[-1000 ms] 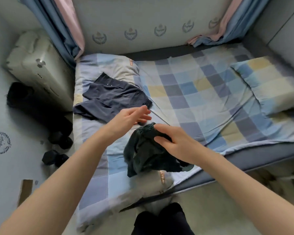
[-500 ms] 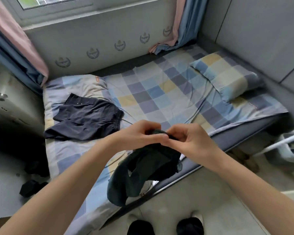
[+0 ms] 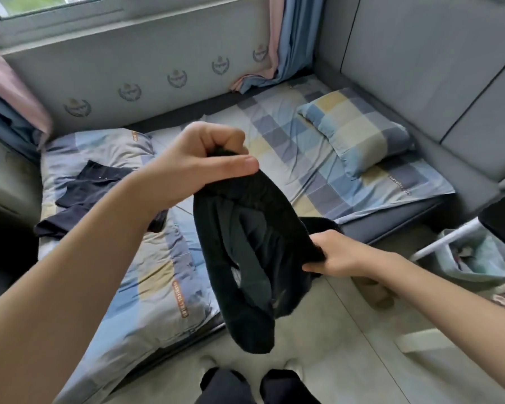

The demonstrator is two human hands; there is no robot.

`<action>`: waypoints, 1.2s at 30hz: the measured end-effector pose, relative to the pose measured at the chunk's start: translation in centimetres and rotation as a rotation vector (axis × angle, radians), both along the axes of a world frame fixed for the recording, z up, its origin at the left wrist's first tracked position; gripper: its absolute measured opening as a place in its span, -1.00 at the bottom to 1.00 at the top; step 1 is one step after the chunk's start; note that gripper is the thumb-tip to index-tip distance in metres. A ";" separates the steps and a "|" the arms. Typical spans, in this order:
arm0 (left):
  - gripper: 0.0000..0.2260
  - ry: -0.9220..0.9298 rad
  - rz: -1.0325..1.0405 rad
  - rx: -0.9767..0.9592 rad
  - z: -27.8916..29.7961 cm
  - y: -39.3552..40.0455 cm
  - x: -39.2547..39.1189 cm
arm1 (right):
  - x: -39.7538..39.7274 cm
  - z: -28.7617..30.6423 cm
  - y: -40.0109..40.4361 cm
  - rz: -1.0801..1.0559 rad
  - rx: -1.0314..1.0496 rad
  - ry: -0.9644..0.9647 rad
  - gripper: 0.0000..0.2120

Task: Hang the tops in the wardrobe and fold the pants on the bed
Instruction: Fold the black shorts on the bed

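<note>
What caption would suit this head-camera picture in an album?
Both hands, left hand and right hand, grip a dark garment above the checked bed.

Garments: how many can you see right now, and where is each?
2. A dark green garment hangs above the bed edge, held by the left hand and right hand. Navy shorts lie on the bed. More may be out of view.
</note>
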State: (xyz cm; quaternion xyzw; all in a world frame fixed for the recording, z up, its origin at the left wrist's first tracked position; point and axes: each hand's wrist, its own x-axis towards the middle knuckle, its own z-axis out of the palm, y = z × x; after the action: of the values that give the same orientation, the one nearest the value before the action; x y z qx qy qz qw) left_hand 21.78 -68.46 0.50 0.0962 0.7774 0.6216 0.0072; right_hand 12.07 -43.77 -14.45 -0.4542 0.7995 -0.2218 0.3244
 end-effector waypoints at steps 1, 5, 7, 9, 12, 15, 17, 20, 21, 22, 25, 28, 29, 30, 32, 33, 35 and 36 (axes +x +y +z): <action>-0.61 0.005 0.006 -0.011 0.1 0.0 -0.3 | -1.0 -0.5 0.8 0.054 0.048 0.092 -0.71; -0.56 -0.004 0.045 -0.215 -0.6 -0.2 -2.1 | -4.9 -1.0 3.5 0.323 0.311 0.615 -0.77; -0.55 0.039 0.132 -0.377 -1.5 -1.2 -3.2 | -6.8 -1.5 4.7 0.401 0.294 0.907 -0.75; -0.48 0.117 0.154 -0.590 -2.6 -2.7 -4.1 | -8.4 -1.1 5.8 0.485 0.302 1.090 -0.82; -0.49 0.202 0.086 -0.947 -5.1 -5.7 -5.1 | -11.2 0.1 6.9 0.584 0.309 1.152 -0.80; -0.54 0.245 -0.046 -1.188 -8.4 -8.5 -6.4 | -14.3 1.4 6.3 0.574 0.302 1.145 -0.75; -0.61 0.324 -0.160 -1.315 -10.4 -10.1 -7.7 | -16.1 2.1 5.2 0.566 0.233 1.099 -0.76; -0.60 0.384 -0.240 -1.398 -12.2 -11.9 -9.3 | -17.8 3.0 3.3 0.550 0.101 1.080 -0.85; -0.57 0.395 -0.228 -1.402 -12.7 -12.6 -9.7 | -18.4 3.1 2.7 0.487 0.073 1.090 -0.80; -0.56 0.404 -0.187 -1.396 -13.1 -13.6 -10.3 | -19.4 3.1 2.0 0.390 0.058 1.086 -0.69; -0.63 0.392 -0.027 -1.377 -13.6 -15.5 -11.6 | -21.7 3.0 0.0 0.104 0.073 1.056 -0.43; -0.65 0.382 0.067 -1.367 -13.5 -16.4 -12.4 | -23.4 2.1 -1.6 -0.016 0.066 1.087 -0.47; -0.66 0.378 0.089 -1.358 -13.3 -16.5 -12.4 | -23.9 1.8 -1.7 -0.043 0.062 1.085 -0.55; -0.71 0.354 0.127 -1.333 -13.4 -17.0 -12.7 | -24.7 1.4 -2.2 -0.067 0.059 1.057 -0.63; -0.85 0.307 0.215 -1.194 -13.5 -17.4 -12.9 | -25.9 1.0 -2.3 -0.097 0.008 1.007 -0.73; -0.90 0.276 0.254 -1.099 -13.6 -17.8 -13.2 | -26.9 0.7 -2.4 -0.095 -0.056 1.010 -0.75; -0.93 0.185 0.323 -0.930 -14.4 -18.2 -13.7 | -28.2 0.5 -2.6 -0.078 -0.165 1.088 -0.78; -0.93 0.128 0.385 -0.880 -14.9 -18.1 -14.0 | -28.9 0.4 -2.8 -0.053 -0.193 1.129 -0.79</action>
State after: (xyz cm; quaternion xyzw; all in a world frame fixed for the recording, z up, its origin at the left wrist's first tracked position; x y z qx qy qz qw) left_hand 7.80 -86.60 -14.38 -0.0236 0.9691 0.2167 -0.1156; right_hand -16.86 -46.53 -14.05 -0.5096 0.8361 -0.0248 -0.2013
